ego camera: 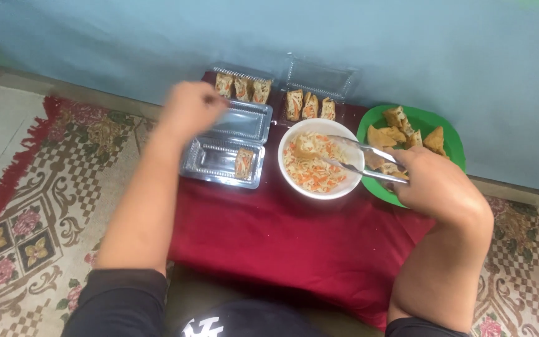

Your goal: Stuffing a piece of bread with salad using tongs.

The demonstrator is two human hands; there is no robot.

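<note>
Two bare forearms, short black sleeves ending above the elbows, left hand (189, 109) and right hand (435, 181) without rings or watch, black garment with white emblem at six o'clock

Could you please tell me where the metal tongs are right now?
In the head view, right of centre: the right hand holds the metal tongs, tips over the white bowl, beside the green plate.

Metal tongs (362, 158) tilted over white bowl (320, 158) of seemingly shredded salad
</note>
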